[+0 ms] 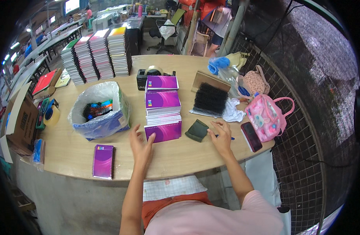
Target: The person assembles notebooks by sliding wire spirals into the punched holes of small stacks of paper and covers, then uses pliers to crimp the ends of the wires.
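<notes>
Purple spiral notebooks (163,132) lie in a long overlapping stack down the middle of the table. My left hand (142,148) is open beside the stack's near end, its thumb close to the front cover's left edge. To the right of that end is a folded dark green piece (197,130), its material unclear. My right hand (222,135) hovers or rests just right of it, fingers apart. Under or between those fingers shows a blue pen (232,138); the hand does not plainly grip it. A smaller pile of purple notebooks (103,161) sits at the table's front left edge.
A plastic-lined bin (98,131) stands left, a tape dispenser (142,79) behind the notebooks. Tall notebook stacks (119,55) rise at the back left. Rightward are black binding coils (211,98), a phone (251,137) and a pink bag (268,117). A cardboard box (21,121) borders the left.
</notes>
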### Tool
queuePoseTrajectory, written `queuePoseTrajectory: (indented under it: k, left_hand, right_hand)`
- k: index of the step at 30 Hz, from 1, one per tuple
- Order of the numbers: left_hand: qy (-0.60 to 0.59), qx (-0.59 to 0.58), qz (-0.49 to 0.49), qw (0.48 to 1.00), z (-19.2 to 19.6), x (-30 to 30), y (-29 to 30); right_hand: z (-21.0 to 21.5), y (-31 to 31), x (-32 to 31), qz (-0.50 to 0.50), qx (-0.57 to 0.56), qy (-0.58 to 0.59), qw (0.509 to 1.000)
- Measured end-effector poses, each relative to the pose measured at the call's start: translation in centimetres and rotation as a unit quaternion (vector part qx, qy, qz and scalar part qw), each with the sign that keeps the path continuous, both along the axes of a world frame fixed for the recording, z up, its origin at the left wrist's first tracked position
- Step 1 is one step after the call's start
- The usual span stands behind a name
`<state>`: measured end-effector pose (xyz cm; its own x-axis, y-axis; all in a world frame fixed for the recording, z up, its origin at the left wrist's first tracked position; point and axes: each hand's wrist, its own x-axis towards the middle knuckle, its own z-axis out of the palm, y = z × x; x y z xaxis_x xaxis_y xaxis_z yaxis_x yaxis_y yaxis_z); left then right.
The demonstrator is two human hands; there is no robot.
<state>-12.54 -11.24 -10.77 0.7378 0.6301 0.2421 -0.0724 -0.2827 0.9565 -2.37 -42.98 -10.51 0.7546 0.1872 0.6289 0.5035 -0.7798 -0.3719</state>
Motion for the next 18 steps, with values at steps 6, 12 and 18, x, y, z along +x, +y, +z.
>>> queuePoseTrajectory:
  k: [6,12,18]
  left_hand:
    - [-0.053,0.065,0.025,0.996,-4.0,3.8,1.0]
    - [-0.095,-0.106,-0.054,0.988,-3.4,0.8,1.8]
    - [-0.069,0.158,-0.093,0.981,1.6,-3.8,-0.4]
  right_hand:
    - [1.1,1.6,1.7,0.041,0.004,0.023,0.999]
    - [2.1,5.5,9.3,0.004,-0.205,0.037,0.978]
    - [-0.6,3.2,13.6,0.005,-0.333,0.014,0.943]
